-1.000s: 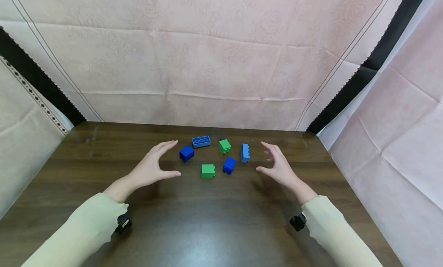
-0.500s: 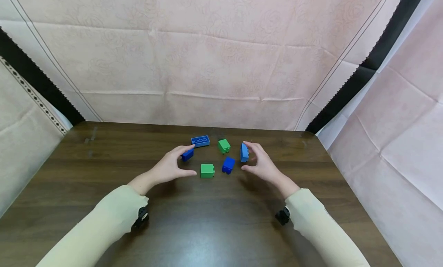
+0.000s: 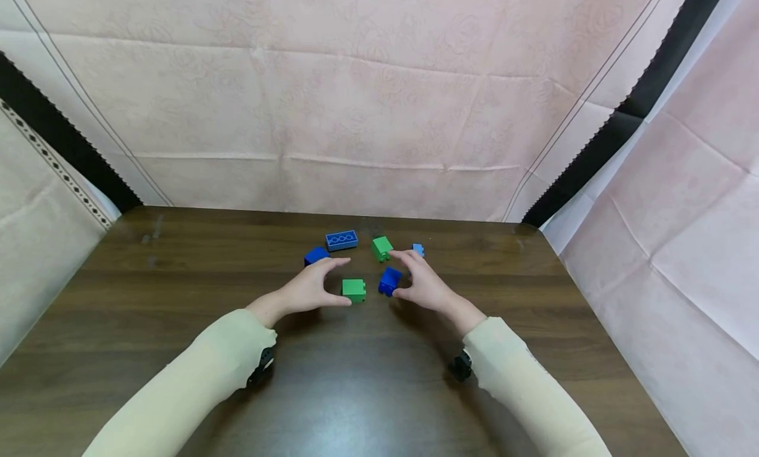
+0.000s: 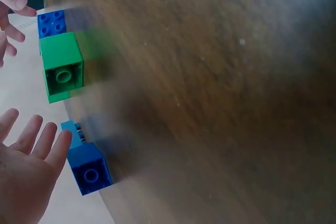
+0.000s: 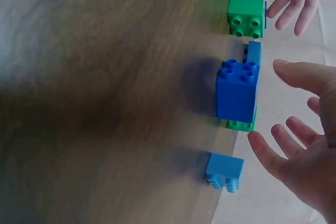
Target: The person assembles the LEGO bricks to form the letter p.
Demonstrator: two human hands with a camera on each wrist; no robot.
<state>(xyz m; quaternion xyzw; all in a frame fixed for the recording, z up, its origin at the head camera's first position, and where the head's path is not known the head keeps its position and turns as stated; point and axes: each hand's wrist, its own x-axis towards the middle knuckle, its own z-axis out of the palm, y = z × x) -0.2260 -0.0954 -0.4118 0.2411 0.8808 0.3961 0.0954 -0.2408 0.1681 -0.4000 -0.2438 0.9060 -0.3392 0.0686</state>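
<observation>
My left hand (image 3: 308, 287) is spread beside the near green toy brick (image 3: 354, 290), its thumb close to the brick's near left corner. The left wrist view shows this green brick (image 4: 63, 64) with its hollow end toward the camera. Across from it, my right hand (image 3: 423, 284) has thumb and fingers parted around the near dark blue brick (image 3: 389, 281). In the right wrist view, a gap shows between that blue brick (image 5: 236, 98) and the fingertips. Neither hand holds anything. Left-hand fingers partly cover another dark blue brick (image 3: 316, 255); the right hand covers much of a light blue brick (image 3: 418, 249).
Farther back on the brown wooden table (image 3: 356, 371) lie a longer blue brick (image 3: 341, 240) and a second green brick (image 3: 382, 247). A pale cloth (image 3: 332, 114) hangs behind the table's far edge, with more cloth at both sides.
Both hands have moved inward from the sides toward the bricks in the middle. The bricks stay where they were; the left and right outer ones are now partly covered by the hands.
</observation>
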